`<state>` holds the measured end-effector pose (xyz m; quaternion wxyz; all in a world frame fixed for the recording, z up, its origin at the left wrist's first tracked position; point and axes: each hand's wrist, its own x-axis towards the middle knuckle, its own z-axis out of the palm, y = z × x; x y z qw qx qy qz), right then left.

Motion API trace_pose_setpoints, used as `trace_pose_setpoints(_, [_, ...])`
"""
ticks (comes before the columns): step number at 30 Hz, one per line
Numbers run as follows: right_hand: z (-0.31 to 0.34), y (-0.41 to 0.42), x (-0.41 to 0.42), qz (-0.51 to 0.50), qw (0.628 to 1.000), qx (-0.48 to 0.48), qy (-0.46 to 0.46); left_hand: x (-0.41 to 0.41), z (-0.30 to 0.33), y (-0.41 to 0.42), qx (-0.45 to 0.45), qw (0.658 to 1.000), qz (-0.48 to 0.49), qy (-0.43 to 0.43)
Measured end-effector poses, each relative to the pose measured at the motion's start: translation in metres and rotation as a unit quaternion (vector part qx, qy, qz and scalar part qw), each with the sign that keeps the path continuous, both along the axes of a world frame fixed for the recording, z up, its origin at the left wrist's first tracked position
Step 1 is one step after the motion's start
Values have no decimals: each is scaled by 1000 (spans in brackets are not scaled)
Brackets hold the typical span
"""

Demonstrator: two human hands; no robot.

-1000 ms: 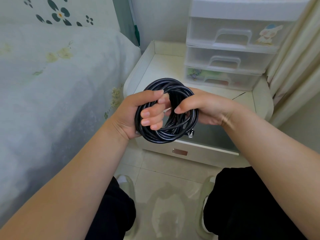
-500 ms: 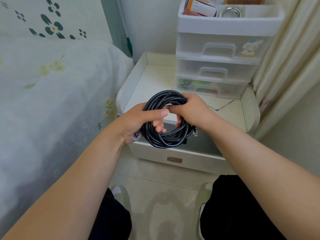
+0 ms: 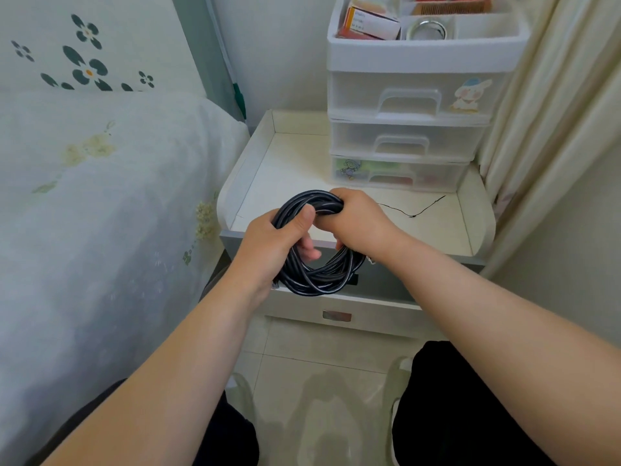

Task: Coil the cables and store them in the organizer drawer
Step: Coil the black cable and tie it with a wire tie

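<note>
A black cable [image 3: 319, 277] is wound into a round coil and held in the air in front of the white bedside table [image 3: 289, 176]. My left hand [image 3: 268, 247] grips the coil's left side, thumb over the top strands. My right hand [image 3: 359, 223] grips its upper right part, fingers curled round the bundle. A clear plug end sticks out by my right wrist. The white plastic organizer [image 3: 416, 105] stands at the back right of the table, its three translucent drawers all pushed in.
The organizer's open top tray [image 3: 426, 52] holds boxes and a tape roll. A thin black thread [image 3: 413, 211] lies on the table top. A bed with a floral cover [image 3: 100, 203] fills the left side. A cream curtain [image 3: 554, 129] hangs at the right. My knees frame the tiled floor below.
The coil and both hands have moved away from me and up toward the table. My right hand shifted to the coil's top. The view tilted up, showing the organizer's top tray.
</note>
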<state>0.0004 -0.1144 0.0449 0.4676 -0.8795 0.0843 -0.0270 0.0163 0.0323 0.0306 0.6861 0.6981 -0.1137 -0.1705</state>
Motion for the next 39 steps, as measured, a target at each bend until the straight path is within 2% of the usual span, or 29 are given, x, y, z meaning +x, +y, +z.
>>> trace_pose_setpoints(4, [-9, -1, -3, -6, 991, 137, -8, 2, -2, -3, -21, 1000, 0, 5])
trace_pose_setpoints(6, [-11, -6, -4, 23, 977, 211, 15, 4, -2, -5, -21, 1000, -5, 4])
trace_pose_setpoints(8, [-13, -13, -5, 67, 971, 226, 46, 5, -3, -7, -14, 1000, -16, 3])
trace_pose_setpoints(13, [-15, -47, 3, 199, 954, 195, 109, 6, -8, -11, 2, 1000, -24, 10])
trace_pose_setpoints(14, [-17, -57, 6, 195, 954, 189, 130, 6, -9, -11, 7, 1000, -21, 11])
trace_pose_setpoints(15, [-20, -68, 10, 153, 963, 167, 145, 7, -10, -12, 14, 1000, -19, 8])
trace_pose_setpoints(16, [-25, -80, 14, 74, 981, 102, 146, 6, -11, -12, 23, 1000, -19, 2])
trace_pose_setpoints(17, [-34, -92, 18, -24, 990, -17, 139, 6, -12, -13, 31, 999, -20, -4])
trace_pose_setpoints(18, [-43, -102, 20, -96, 974, -143, 147, 5, -13, -13, 36, 999, -21, -8])
trace_pose_setpoints(19, [-53, -110, 21, -132, 951, -223, 171, 4, -14, -13, 39, 999, -21, -11])
trace_pose_setpoints(20, [-61, -115, 20, -148, 932, -261, 205, 3, -14, -13, 41, 999, -20, -15])
trace_pose_setpoints(23, [-79, -120, 20, -178, 916, -267, 243, 5, -13, -10, 52, 998, -8, -40])
trace_pose_setpoints(28, [-83, -116, 19, -162, 915, -302, 213, 11, -12, -6, 70, 994, 39, -79])
trace_pose_setpoints(30, [-70, -109, 18, -166, 921, -309, 168, 13, -11, -5, 60, 993, 71, -69])
trace_pose_setpoints(32, [-48, -99, 16, -195, 939, -277, 63, 16, -11, -4, 48, 991, 107, -62])
trace_pose_setpoints(33, [-34, -91, 13, -205, 951, -233, 7, 18, -11, -4, 45, 989, 125, -62])
trace_pose_setpoints(36, [3, -65, -2, -193, 973, 35, -121, 21, -10, -4, 54, 980, 179, -72])
trace_pose_setpoints(38, [19, -47, -14, -159, 958, 195, -137, 23, -7, -4, 58, 971, 217, -76])
trace_pose_setpoints(39, [24, -40, -18, -139, 956, 224, -126, 23, -5, -3, 56, 968, 234, -77])
